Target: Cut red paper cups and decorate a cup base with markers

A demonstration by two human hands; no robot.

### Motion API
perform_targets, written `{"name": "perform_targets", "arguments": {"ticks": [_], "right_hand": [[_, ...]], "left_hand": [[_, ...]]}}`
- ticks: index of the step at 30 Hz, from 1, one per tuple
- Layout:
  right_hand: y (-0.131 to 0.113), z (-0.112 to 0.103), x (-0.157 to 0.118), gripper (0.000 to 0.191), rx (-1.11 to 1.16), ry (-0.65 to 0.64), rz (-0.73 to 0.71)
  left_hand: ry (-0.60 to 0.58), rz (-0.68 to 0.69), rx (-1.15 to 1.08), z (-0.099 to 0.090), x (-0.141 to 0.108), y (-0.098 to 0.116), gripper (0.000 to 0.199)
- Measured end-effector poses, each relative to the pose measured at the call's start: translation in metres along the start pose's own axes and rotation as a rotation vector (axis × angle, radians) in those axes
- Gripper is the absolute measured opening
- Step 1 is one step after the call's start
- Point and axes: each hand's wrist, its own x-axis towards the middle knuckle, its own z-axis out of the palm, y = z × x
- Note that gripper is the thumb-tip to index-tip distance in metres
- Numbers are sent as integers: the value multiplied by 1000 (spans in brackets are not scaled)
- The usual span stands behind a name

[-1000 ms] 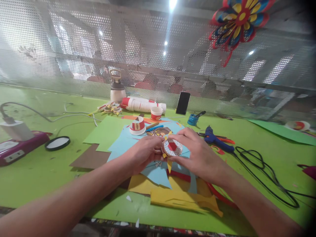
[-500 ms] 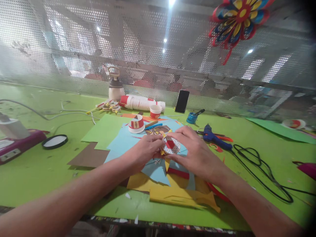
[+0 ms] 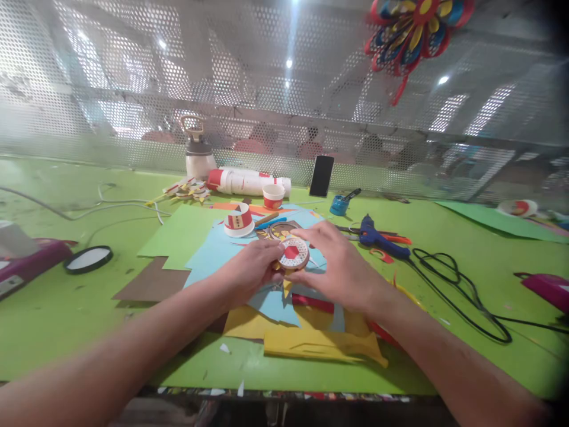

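Between my hands is a round paper craft piece, white with small dots and a red hexagon in its middle. A pointed yellow paper strip sticks out below it. My left hand pinches the disc's left edge, its fingers partly hidden behind. Around the right side curve the thumb and fingers of my right hand, gripping the rim from above and below. Blue paper sheets lie under the hands, and a cut red-and-white paper cup stands just beyond the left hand.
A blue glue gun with a looped black cord lies to the right. At the back are stacked paper cups, a propped phone and a blue jar. Folded yellow paper lies near the front edge; a purple power strip is left.
The whole view has shifted slightly, so things appear further left. The disc has tilted a little and shows more of its rim. Both hands keep hold of it.
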Motion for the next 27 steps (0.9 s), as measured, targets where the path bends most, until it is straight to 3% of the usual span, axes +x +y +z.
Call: {"name": "perform_targets", "arguments": {"ticks": [3,6,11,15,27], "right_hand": [[1,-4,4,50,114,44,176],[4,-8,6,41,283,-21,372],[9,-14,7,31,829,-140,449],[10,-15,7,27,1017,-142,557],[4,-22,8,29,1017,-133,481]], "left_hand": [[-29,0,-25,0,-1,6,10],[-56,3,-48,1,-3,10,17],[-78,64,-39,5,-6,12,20],[-105,128,5,7,-7,11,24],[-190,182,-17,4,-10,9,24]]}}
